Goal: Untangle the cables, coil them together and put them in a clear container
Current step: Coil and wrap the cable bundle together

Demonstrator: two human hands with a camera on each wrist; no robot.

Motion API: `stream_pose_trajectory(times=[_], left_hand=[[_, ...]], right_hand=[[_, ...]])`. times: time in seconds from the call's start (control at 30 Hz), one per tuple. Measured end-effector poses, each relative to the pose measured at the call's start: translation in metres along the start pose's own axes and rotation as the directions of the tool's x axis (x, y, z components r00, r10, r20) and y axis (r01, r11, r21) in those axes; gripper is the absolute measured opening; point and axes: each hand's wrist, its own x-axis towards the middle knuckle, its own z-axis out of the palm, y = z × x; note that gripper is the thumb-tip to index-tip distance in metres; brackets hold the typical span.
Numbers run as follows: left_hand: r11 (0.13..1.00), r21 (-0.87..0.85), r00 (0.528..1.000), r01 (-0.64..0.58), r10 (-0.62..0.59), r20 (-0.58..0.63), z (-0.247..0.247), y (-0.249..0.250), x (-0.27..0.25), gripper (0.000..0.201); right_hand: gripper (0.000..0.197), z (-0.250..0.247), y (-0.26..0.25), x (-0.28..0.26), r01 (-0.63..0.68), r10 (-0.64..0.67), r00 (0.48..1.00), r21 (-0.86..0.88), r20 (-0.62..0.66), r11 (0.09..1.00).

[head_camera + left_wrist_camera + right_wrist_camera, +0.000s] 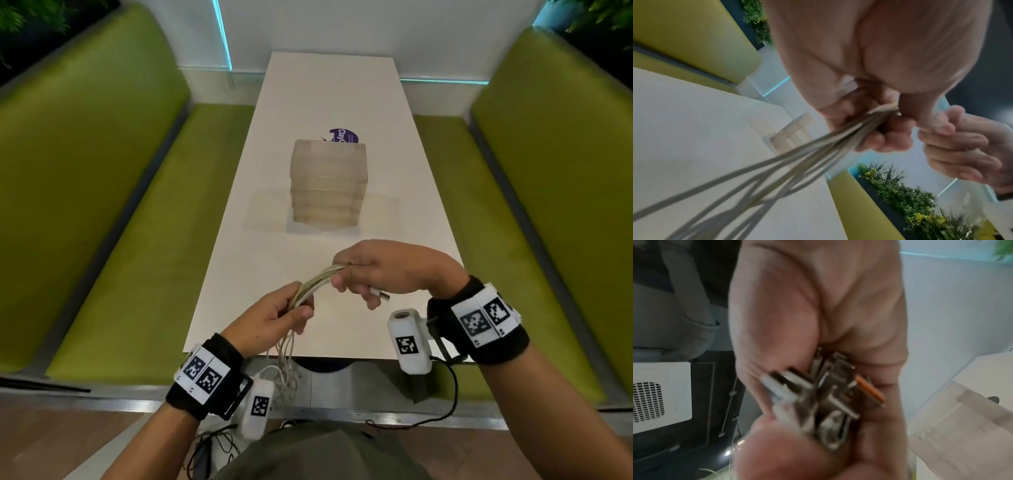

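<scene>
Both hands (274, 315) (387, 270) grip the cables (315, 282) stretched between them.

A long white table (329, 102) stands between two green benches (102, 212), one on each side. A round purple sticker (344, 136) with white letters lies on the table, near the middle. Green plants (906, 199) grow behind the benches. Thin blue lights (222, 37) glow on the white wall. A white box with small holes (655, 395) sits low down.
</scene>
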Motion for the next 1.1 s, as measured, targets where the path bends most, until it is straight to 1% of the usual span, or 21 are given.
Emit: stream_pose_trajectory(times=[0.03,0.1,0.17,0.23,0.27,0.3,0.33,0.37,0.43,0.5,0.57,0.63,0.7,0.8,0.83,0.87,0.93,0.97,1.03,1.1], left_hand=[[1.000,0.003,0.998,-0.025,0.026,-0.049,0.001,0.001,0.002,0.027],[0.995,-0.037,0.978,-0.096,0.088,-0.187,0.006,0.008,0.007,0.032],[0.972,-0.136,0.924,-0.190,0.131,-0.359,0.011,0.018,0.014,0.039],[0.935,-0.219,0.857,-0.279,0.140,-0.495,0.015,0.025,0.021,0.035],[0.913,-0.255,0.831,-0.319,0.140,-0.538,0.017,0.027,0.023,0.035],[0.890,-0.293,0.815,-0.350,0.136,-0.563,0.018,0.030,0.024,0.035],[0.867,-0.337,0.810,-0.368,0.121,-0.574,0.020,0.033,0.025,0.035],[0.844,-0.386,0.811,-0.373,0.095,-0.577,0.021,0.036,0.025,0.034],[0.787,-0.503,0.824,-0.359,0.013,-0.567,0.024,0.042,0.026,0.032],[0.733,-0.588,0.836,-0.342,-0.048,-0.547,0.025,0.045,0.027,0.031],[0.719,-0.615,0.841,-0.325,-0.077,-0.535,0.024,0.046,0.027,0.027],[0.702,-0.646,0.853,-0.300,-0.107,-0.511,0.022,0.048,0.027,0.027],[0.684,-0.675,0.860,-0.277,-0.137,-0.491,0.022,0.052,0.026,0.027],[0.639,-0.726,0.864,-0.256,-0.186,-0.468,0.025,0.055,0.025,0.027],[0.638,-0.729,0.862,-0.248,-0.198,-0.466,0.025,0.055,0.025,0.027],[0.643,-0.727,0.862,-0.240,-0.204,-0.464,0.025,0.055,0.025,0.026],[0.631,-0.741,0.871,-0.229,-0.207,-0.446,0.024,0.059,0.025,0.025],[0.619,-0.754,0.877,-0.218,-0.215,-0.430,0.024,0.061,0.025,0.027],[0.610,-0.772,0.893,-0.177,-0.230,-0.387,0.022,0.064,0.025,0.033],[0.640,-0.758,0.909,-0.127,-0.231,-0.347,0.022,0.065,0.024,0.037]], right_hand=[[0.023,-0.002,0.000,-0.001,-0.001,0.002,1.000,0.035,-0.023,0.999],[0.023,-0.002,0.001,-0.002,0.026,-0.018,0.997,0.104,-0.079,0.994],[0.023,0.005,0.002,0.002,0.068,-0.044,0.986,0.150,-0.159,0.986],[0.023,0.018,0.004,0.009,0.095,-0.049,0.970,0.184,-0.239,0.978],[0.023,0.026,0.005,0.013,0.101,-0.044,0.960,0.194,-0.277,0.976],[0.023,0.035,0.006,0.018,0.102,-0.034,0.949,0.203,-0.312,0.974],[0.023,0.044,0.007,0.022,0.104,-0.026,0.938,0.208,-0.346,0.973],[0.024,0.052,0.008,0.026,0.104,-0.022,0.927,0.201,-0.376,0.974],[0.023,0.067,0.010,0.034,0.089,-0.026,0.906,0.130,-0.422,0.987],[0.026,0.076,0.012,0.040,0.033,-0.024,0.892,0.011,-0.452,0.999],[0.033,0.080,0.010,0.042,-0.027,-0.037,0.886,-0.131,-0.463,0.991],[0.034,0.080,0.007,0.042,-0.042,-0.057,0.896,-0.211,-0.439,0.977],[0.026,0.079,0.005,0.039,-0.038,-0.070,0.909,-0.247,-0.412,0.968],[0.023,0.077,0.009,0.036,-0.078,-0.025,0.930,-0.263,-0.367,0.962],[0.024,0.077,0.011,0.037,-0.082,-0.016,0.933,-0.255,-0.359,0.964],[0.024,0.077,0.012,0.037,-0.056,-0.032,0.934,-0.234,-0.356,0.971],[0.020,0.078,0.016,0.038,0.070,-0.122,0.919,-0.151,-0.375,0.986],[0.018,0.079,0.017,0.037,0.129,-0.149,0.912,-0.079,-0.382,0.988],[0.015,0.081,0.020,0.034,0.180,-0.125,0.925,0.125,-0.359,0.976],[0.017,0.086,0.024,0.031,0.256,-0.152,0.933,0.304,-0.327,0.918]])
